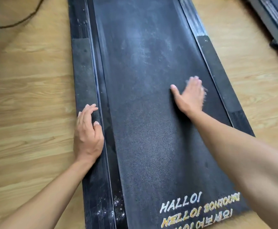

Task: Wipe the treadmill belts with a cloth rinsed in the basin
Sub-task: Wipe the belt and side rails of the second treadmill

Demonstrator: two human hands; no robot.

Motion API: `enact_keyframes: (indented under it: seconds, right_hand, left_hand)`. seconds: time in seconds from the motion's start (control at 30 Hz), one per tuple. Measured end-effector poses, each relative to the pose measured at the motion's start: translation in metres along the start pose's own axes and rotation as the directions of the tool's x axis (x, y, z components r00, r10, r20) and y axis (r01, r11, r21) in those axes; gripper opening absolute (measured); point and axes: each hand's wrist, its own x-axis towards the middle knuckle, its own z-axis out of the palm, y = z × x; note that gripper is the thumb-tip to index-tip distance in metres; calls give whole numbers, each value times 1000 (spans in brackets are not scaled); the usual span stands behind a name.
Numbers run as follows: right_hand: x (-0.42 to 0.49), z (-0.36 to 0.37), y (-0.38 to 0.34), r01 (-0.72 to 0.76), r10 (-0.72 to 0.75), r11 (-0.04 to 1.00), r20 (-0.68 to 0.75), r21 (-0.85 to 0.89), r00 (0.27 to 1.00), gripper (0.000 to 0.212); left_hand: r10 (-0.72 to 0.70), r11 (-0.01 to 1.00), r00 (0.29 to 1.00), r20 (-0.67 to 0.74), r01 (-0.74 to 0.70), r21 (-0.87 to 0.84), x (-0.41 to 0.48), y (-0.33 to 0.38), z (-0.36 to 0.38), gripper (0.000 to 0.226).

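Gold-white words (199,210) mark the near end of the black treadmill belt (143,113); right hand (190,96) lies flat and wide on it, fingers blurry; left hand (87,134) rests, loosely bent, on the side rail (83,71).

My left hand (87,133) rests on the left side rail (83,63); my right hand (190,96) lies flat on the belt (143,63); a second treadmill (275,22) stands farther right.

Looks like home gym room: wood-look laminate floor (27,76), treadmill (151,113) laid flat, second machine (273,22) alongside, cable (19,22) trailing.
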Motion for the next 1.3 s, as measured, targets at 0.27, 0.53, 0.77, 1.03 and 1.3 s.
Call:
enact_keyframes:
  seconds: [0.27, 0.53, 0.77, 1.03, 1.3]
  right_hand:
    - [-139, 64, -178, 717, -699, 695, 183, -53, 691, 89]
    - [-112, 29, -22, 602, -582, 793, 178, -90, 793, 90]
    - [-93, -27, 175, 255, -227, 953, 173, -162, 958, 108]
    - [-167, 18, 38, 263, -257, 964, 122, -36, 959, 108]
    - [-272, 67, -67, 818, -771, 571, 299, -66, 563, 101]
  left_hand:
    - [-52, 998, 996, -75, 49, -44, 2, -3, -4, 49]
    - [0, 995, 1000, -19, 2, 101, 2, -3, -4, 50]
    - [-12, 994, 1000, -12, 13, 109, 1, 4, -2, 45]
    - [56, 994, 996, 63, -62, 92, 3, 7, -5, 42]
    - [48, 972, 998, 48, -58, 229, 6, 6, -5, 36]
